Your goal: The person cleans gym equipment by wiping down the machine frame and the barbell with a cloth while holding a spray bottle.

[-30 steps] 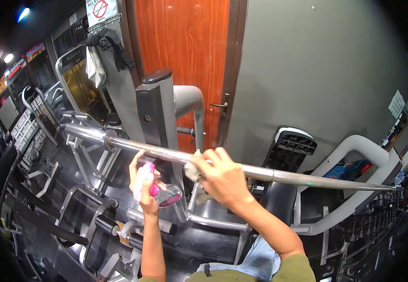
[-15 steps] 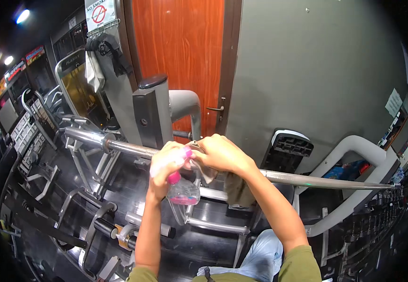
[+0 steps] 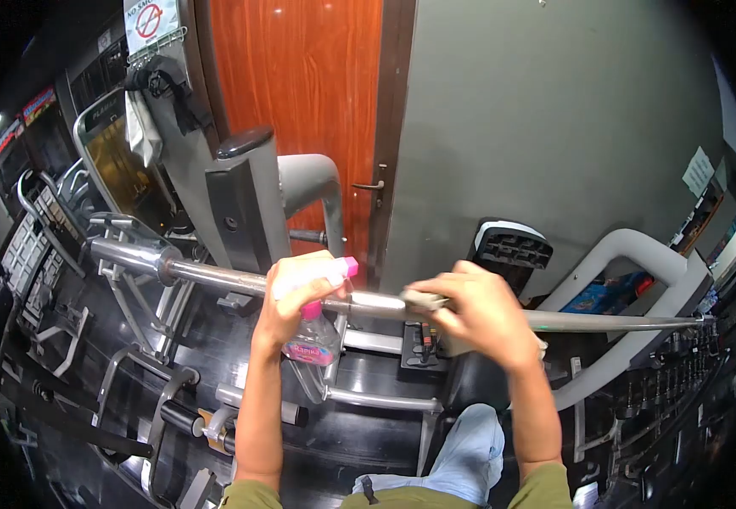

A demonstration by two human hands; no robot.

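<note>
The left hand (image 3: 291,293) is curled around the neck of a clear spray bottle (image 3: 313,346) with a pink top, right in front of a long metal bar (image 3: 376,305), but I cannot tell if that hand touches the bar. The right hand (image 3: 485,316) has its fingers bent around a crumpled cloth (image 3: 427,300) and holds it against the bar, a little way to the right of the bottle. The bar goes across in front of the person, with a red-brown door (image 3: 296,93) and a gray wall (image 3: 554,119) behind it.
</note>
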